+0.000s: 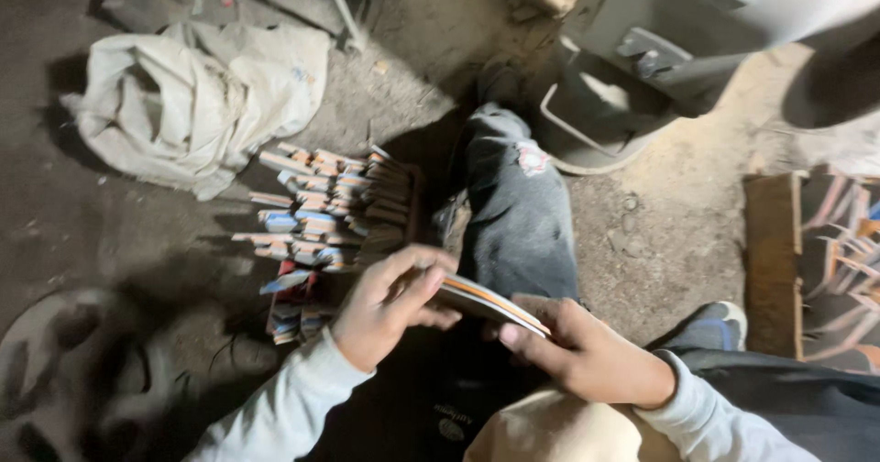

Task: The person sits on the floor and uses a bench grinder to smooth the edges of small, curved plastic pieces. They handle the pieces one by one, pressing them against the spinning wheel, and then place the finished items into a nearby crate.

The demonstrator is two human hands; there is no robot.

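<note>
My left hand (390, 302) and my right hand (587, 352) both grip a thin stack of flat wooden strips (486, 299) with orange and pale edges, held level just above my lap. The left hand curls over the stack's left end; the right hand pinches its right end with thumb on top. Just beyond my left hand a pile of similar strips (325, 214), painted blue, orange and red, lies on the dirt floor. My outstretched leg in dark trousers (518, 205) runs between the pile and the bare ground.
A crumpled white sack (192, 95) lies at the upper left. A grey metal machine base (632, 77) stands at the top right. A wooden crate with more strips (825, 260) sits at the right edge. A dark round object (73, 379) is at the lower left.
</note>
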